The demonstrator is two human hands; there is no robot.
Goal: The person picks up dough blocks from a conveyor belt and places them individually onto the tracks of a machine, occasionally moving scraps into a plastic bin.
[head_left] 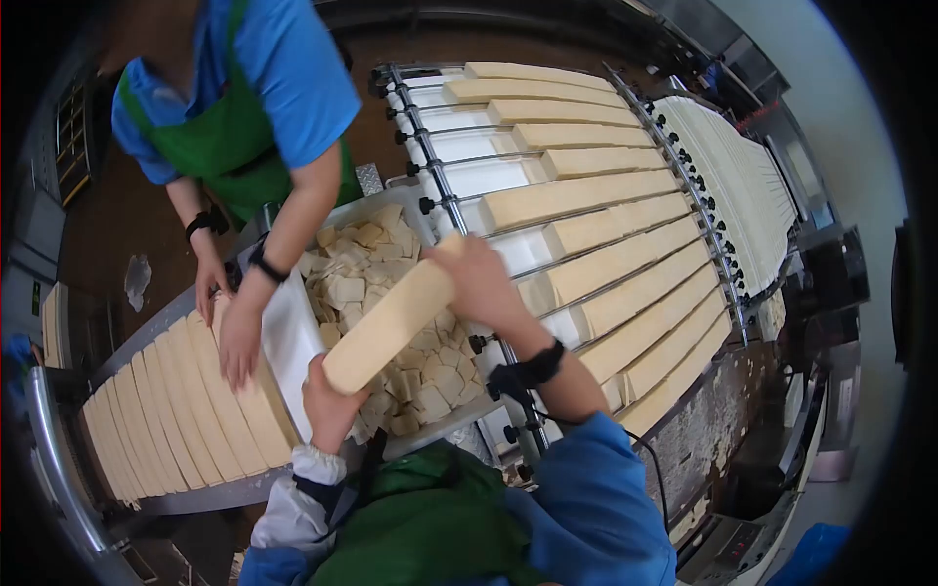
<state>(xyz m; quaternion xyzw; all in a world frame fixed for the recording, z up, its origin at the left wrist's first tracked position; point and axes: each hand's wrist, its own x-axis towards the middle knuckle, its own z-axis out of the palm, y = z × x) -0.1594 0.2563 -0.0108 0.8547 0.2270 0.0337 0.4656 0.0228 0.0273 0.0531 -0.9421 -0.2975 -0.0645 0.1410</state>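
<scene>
My left hand [330,405] grips the near end of a long, pale stack of dough sheets [391,330]. Around its far end is my right hand [479,283], slightly blurred. The stack is held at a slant above a white tub [293,337] full of loose square dough pieces [440,376]. To the left, several similar long stacks [176,410] lie side by side on a metal-edged surface. On that row rest a co-worker's hands [239,337].
On my right, several more long dough stacks [606,200] sit in lanes on a white conveyor [459,137], divided by thin metal rods. Beyond it runs a pale dough sheet [728,176]. The co-worker in a green apron [220,142] stands across the tub. Black knobs [427,205] line the conveyor rail.
</scene>
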